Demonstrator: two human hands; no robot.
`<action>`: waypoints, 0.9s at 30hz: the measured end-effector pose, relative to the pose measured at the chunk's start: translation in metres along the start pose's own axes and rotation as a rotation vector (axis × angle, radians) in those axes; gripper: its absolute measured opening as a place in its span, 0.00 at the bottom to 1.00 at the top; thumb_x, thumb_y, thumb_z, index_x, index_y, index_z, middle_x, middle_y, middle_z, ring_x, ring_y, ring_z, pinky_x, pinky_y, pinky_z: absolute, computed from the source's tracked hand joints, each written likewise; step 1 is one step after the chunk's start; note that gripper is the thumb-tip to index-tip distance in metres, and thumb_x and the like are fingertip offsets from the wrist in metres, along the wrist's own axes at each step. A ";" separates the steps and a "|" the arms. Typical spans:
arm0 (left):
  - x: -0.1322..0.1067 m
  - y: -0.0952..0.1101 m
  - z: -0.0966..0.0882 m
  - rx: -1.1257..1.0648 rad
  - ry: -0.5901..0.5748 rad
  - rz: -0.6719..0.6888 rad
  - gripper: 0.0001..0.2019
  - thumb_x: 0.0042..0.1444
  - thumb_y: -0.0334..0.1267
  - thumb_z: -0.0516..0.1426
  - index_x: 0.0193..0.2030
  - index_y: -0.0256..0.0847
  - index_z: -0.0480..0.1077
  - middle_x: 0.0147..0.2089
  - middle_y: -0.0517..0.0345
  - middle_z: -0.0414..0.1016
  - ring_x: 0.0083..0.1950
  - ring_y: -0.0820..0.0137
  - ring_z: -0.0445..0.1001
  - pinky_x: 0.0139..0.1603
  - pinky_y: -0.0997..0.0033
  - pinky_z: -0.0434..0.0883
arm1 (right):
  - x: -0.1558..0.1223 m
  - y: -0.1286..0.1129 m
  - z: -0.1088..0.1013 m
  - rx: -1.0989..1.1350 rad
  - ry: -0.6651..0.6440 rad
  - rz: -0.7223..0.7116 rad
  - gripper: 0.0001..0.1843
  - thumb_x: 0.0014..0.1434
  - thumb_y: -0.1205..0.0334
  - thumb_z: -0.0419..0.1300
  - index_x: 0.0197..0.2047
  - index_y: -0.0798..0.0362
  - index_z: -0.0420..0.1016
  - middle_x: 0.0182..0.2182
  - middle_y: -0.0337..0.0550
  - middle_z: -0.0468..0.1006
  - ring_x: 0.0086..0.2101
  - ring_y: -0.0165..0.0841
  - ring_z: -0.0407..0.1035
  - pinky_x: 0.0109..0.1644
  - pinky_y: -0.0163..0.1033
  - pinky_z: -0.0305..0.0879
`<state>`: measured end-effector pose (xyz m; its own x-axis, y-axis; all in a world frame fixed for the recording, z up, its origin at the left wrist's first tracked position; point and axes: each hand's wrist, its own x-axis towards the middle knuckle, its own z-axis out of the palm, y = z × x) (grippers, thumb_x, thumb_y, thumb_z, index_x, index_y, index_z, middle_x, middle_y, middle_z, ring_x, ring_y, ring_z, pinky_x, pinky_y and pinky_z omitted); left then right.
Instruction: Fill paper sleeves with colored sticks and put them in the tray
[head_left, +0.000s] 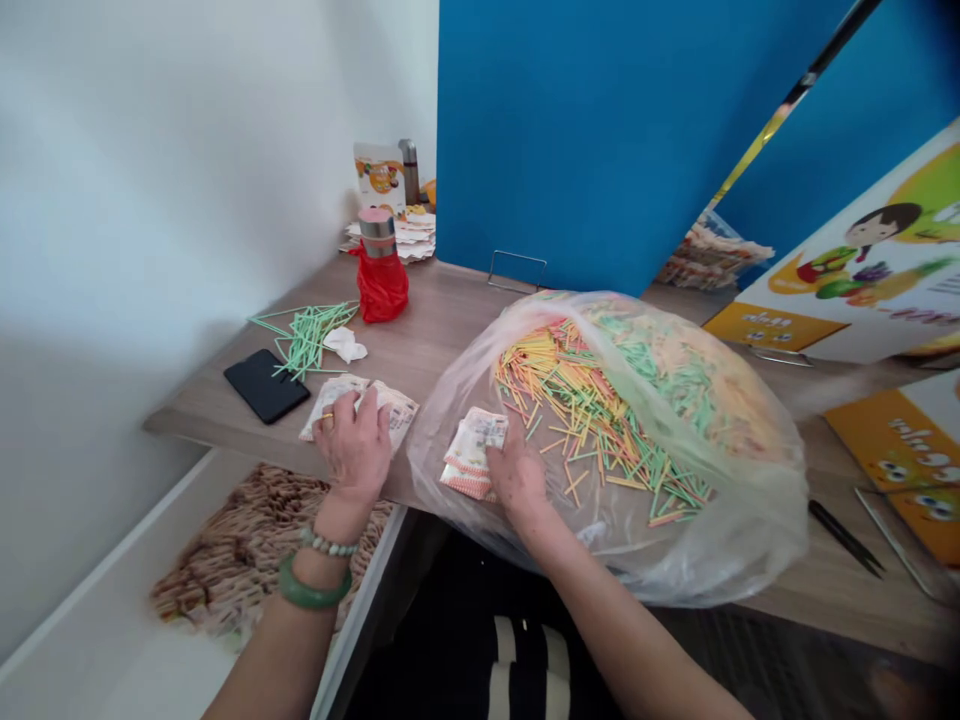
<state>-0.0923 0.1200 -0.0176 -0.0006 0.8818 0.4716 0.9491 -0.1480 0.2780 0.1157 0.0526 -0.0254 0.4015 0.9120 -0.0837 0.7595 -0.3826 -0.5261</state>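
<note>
Well, the right hand [519,472] pinches packets [474,442], long axis seemingly pointing forward, the left hand [355,448] spread over similar packets [400,407].

Free passage runs over the table [442,325] between the red bag [381,290] and plastic bag [739,540] until the blue panel [592,130] blocks it.

Left of the frame's centre, the left hand [354,440] lies with fingers spread on paper packets [401,402] at the table [450,315] edge. At the centre, the right hand [517,470] grips small packets [474,445] by a clear plastic bag [739,500] of colourful sticks [607,425]. Upper left of centre stands a flask [377,235] in a red bag [382,287]; left of it lie green sticks [311,335] and a black phone [266,386].
</note>
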 end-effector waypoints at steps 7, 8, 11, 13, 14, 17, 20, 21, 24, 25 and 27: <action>-0.027 0.052 -0.010 -0.655 -0.265 0.028 0.12 0.62 0.41 0.54 0.43 0.41 0.78 0.41 0.53 0.77 0.40 0.66 0.73 0.45 0.67 0.71 | -0.008 0.003 -0.026 -0.113 -0.011 0.005 0.17 0.67 0.68 0.50 0.55 0.55 0.74 0.36 0.52 0.81 0.33 0.42 0.75 0.38 0.43 0.67; -0.028 0.058 -0.007 -0.694 -0.323 -0.016 0.13 0.60 0.41 0.56 0.46 0.41 0.77 0.43 0.54 0.77 0.39 0.66 0.73 0.44 0.66 0.71 | -0.009 0.004 -0.027 -0.076 0.001 -0.018 0.16 0.67 0.67 0.50 0.52 0.55 0.76 0.35 0.51 0.80 0.33 0.40 0.75 0.39 0.43 0.67; -0.024 0.075 0.001 -0.764 -0.478 -0.146 0.24 0.49 0.42 0.64 0.54 0.39 0.74 0.45 0.53 0.77 0.37 0.67 0.72 0.42 0.65 0.71 | -0.013 0.010 -0.026 0.068 0.024 -0.144 0.14 0.67 0.67 0.51 0.43 0.53 0.79 0.37 0.46 0.79 0.38 0.36 0.74 0.43 0.39 0.67; -0.022 0.085 0.003 -0.873 -0.553 -0.183 0.21 0.43 0.41 0.67 0.45 0.38 0.77 0.44 0.53 0.76 0.39 0.66 0.73 0.41 0.67 0.71 | -0.016 0.016 -0.027 0.253 0.007 -0.274 0.13 0.65 0.68 0.52 0.38 0.52 0.78 0.37 0.43 0.79 0.40 0.34 0.73 0.44 0.37 0.67; -0.022 0.090 0.002 -0.951 -0.578 -0.189 0.16 0.42 0.41 0.67 0.39 0.38 0.77 0.44 0.54 0.76 0.40 0.66 0.73 0.41 0.68 0.70 | -0.016 0.020 -0.029 0.361 -0.014 -0.333 0.13 0.65 0.67 0.51 0.36 0.52 0.78 0.35 0.42 0.78 0.39 0.34 0.73 0.44 0.36 0.67; -0.032 0.100 -0.010 -1.140 -0.643 -0.224 0.08 0.47 0.39 0.62 0.32 0.38 0.74 0.38 0.56 0.75 0.37 0.68 0.73 0.39 0.70 0.70 | -0.014 0.041 -0.043 0.544 -0.031 -0.391 0.13 0.65 0.64 0.51 0.39 0.51 0.77 0.34 0.40 0.79 0.37 0.34 0.72 0.42 0.37 0.67; -0.055 0.102 -0.020 -1.136 -0.793 -0.013 0.03 0.49 0.32 0.57 0.31 0.39 0.72 0.33 0.58 0.76 0.35 0.68 0.73 0.40 0.69 0.69 | -0.008 0.070 -0.061 0.374 0.134 -0.375 0.11 0.64 0.64 0.53 0.43 0.51 0.76 0.39 0.44 0.79 0.42 0.38 0.72 0.47 0.42 0.66; -0.063 0.101 -0.020 -1.095 -0.823 0.116 0.03 0.47 0.29 0.56 0.28 0.39 0.70 0.35 0.57 0.77 0.37 0.68 0.73 0.42 0.68 0.68 | -0.008 0.077 -0.065 0.276 0.171 -0.412 0.10 0.63 0.65 0.54 0.43 0.52 0.76 0.40 0.46 0.79 0.43 0.39 0.71 0.49 0.44 0.65; -0.083 0.093 -0.013 -0.962 -0.803 0.356 0.07 0.43 0.23 0.52 0.21 0.39 0.62 0.40 0.54 0.78 0.42 0.67 0.73 0.46 0.67 0.67 | -0.014 0.085 -0.063 0.007 0.030 -0.686 0.08 0.62 0.69 0.55 0.41 0.52 0.76 0.42 0.48 0.78 0.48 0.41 0.67 0.54 0.46 0.62; -0.086 0.090 -0.010 -0.929 -0.791 0.371 0.08 0.42 0.23 0.51 0.21 0.40 0.61 0.38 0.54 0.77 0.41 0.67 0.72 0.45 0.68 0.67 | -0.018 0.083 -0.059 -0.061 -0.058 -0.795 0.08 0.62 0.69 0.56 0.42 0.52 0.75 0.43 0.47 0.77 0.49 0.40 0.66 0.55 0.46 0.61; -0.088 0.084 -0.004 -0.897 -0.785 0.379 0.09 0.42 0.23 0.50 0.20 0.41 0.59 0.33 0.56 0.75 0.38 0.68 0.71 0.41 0.69 0.66 | -0.022 0.080 -0.053 -0.163 -0.171 -0.941 0.07 0.64 0.66 0.56 0.43 0.51 0.75 0.46 0.46 0.77 0.52 0.41 0.64 0.58 0.47 0.59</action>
<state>-0.0135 0.0278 -0.0325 0.7058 0.7004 0.1063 0.2997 -0.4312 0.8510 0.1943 -0.0061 -0.0208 -0.4773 0.8596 0.1827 0.7987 0.5110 -0.3177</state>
